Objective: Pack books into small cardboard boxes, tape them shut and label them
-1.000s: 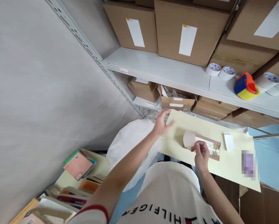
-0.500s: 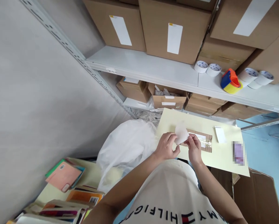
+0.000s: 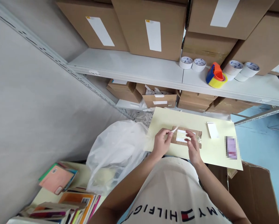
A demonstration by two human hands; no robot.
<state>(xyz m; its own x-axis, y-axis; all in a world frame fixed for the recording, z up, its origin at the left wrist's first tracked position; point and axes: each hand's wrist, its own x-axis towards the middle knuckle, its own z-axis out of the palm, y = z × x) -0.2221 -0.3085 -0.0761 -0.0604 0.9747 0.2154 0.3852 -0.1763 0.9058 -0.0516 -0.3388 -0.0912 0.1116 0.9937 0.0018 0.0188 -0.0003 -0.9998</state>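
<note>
My left hand pinches a small piece of white paper, seen nearly edge-on between thumb and fingers. Just right of it, my right hand hovers with fingers apart and nothing in them. Below both hands a flat brown parcel lies on the pale yellow table. A white label shows on the parcel's top, and shiny clear tape covers its right end. My right fingers partly hide the label.
A small white pad and a blurred purple item lie to the right. White plastic bag bulges on the left, near books. Behind, a shelf holds cartons, tape rolls and a tape dispenser.
The paper has turned from face-on to edge-on and stays in my left hand. My right hand has let go of it and opened. The view has shifted right.
</note>
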